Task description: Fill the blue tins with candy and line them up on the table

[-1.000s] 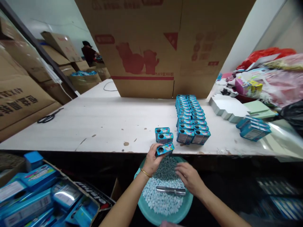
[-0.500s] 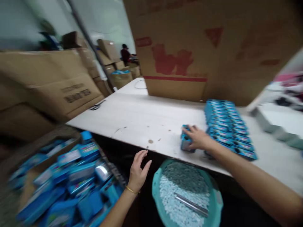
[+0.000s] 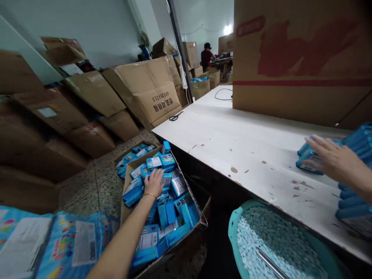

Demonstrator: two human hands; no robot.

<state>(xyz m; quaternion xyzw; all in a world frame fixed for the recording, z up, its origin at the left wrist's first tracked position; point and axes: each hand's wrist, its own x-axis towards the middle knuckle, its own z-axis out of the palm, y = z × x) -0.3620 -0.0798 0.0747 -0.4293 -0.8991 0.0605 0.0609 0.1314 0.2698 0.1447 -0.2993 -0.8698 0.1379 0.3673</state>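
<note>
My left hand (image 3: 154,183), with a thin gold bracelet at the wrist, reaches into a cardboard carton (image 3: 200,221) of small blue boxes. Its fingers are spread over the boxes and touch the top ones. Over the white table my right hand (image 3: 334,157) is at small blue boxes (image 3: 309,161) that stand on the tabletop; its fingers are stretched out over them. Right of that hand are stacked rows of blue boxes (image 3: 356,205), partly cut off by the frame edge.
A teal basin (image 3: 235,228) of pale pellets with a metal tube (image 3: 271,263) sits below the table edge. Scissors (image 3: 176,116) lie on the table's far left corner. A large carton (image 3: 290,95) stands at the back. Brown cartons fill the left; a person (image 3: 207,57) is far off.
The view has swung left. My left hand has moved from beside the table edge onto the boxes in the carton. My right hand remains at the small boxes on the table.
</note>
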